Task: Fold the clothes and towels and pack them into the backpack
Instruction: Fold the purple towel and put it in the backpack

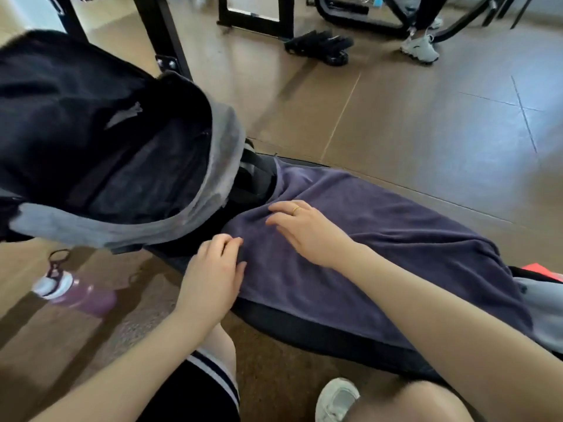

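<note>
The purple towel (380,254) is spread on the floor (411,117), directly to the right of the open backpack (106,141), with its near-left end touching the backpack's base; a dark mat or garment (304,327) is seen under its near edge. The left hand (213,266) is placed at the towel end nearest the backpack, with thumb and fingers curled and pinching the edge of the cloth. The right hand (304,229) is laid on top of the towel just to the right of the backpack, fingers relaxed and spread, pressing lightly and gripping nothing. The towel is judged to be soft, limp and light, with a napped surface that is unlikely to slip; no stiffness is to be expected, so any unsupported part will sag. It is best taken by the corners or along a short edge, both hands being used so that the fold line is kept straight. The backpack mouth is held open by its grey-lined rim and appears soft, so collapse during loading is to be anticipated. A pink bottle (73,290) is lying on the floor on the near-left side of the backpack.
</note>
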### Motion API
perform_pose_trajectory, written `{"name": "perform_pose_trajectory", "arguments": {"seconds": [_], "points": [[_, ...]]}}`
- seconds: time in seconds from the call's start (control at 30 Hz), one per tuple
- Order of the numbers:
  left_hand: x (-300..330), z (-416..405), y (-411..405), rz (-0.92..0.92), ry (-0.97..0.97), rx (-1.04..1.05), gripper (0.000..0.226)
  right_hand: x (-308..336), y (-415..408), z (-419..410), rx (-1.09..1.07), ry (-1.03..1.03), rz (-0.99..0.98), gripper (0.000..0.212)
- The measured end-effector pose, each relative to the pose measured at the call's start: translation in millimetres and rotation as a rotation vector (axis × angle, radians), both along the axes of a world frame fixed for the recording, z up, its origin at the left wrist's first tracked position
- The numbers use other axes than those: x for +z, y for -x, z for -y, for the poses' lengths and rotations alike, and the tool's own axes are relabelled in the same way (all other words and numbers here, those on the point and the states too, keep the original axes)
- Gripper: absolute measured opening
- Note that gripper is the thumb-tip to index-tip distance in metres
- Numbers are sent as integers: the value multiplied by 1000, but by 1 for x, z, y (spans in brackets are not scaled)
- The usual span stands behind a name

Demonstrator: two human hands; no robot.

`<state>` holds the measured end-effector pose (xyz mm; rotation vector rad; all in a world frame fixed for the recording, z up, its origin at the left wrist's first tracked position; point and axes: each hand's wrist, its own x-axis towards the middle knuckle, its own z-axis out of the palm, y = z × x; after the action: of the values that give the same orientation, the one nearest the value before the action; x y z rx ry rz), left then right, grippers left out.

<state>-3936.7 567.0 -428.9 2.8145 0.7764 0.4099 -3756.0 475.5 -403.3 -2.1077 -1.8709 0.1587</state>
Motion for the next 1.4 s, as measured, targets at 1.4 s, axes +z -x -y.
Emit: {"name": "perform_pose_trajectory", "arguments": {"seconds": [1.4], "points": [[124,-49,4,540,419,60,40,89,-42,-73,-755,-566,-1061,14]]}}
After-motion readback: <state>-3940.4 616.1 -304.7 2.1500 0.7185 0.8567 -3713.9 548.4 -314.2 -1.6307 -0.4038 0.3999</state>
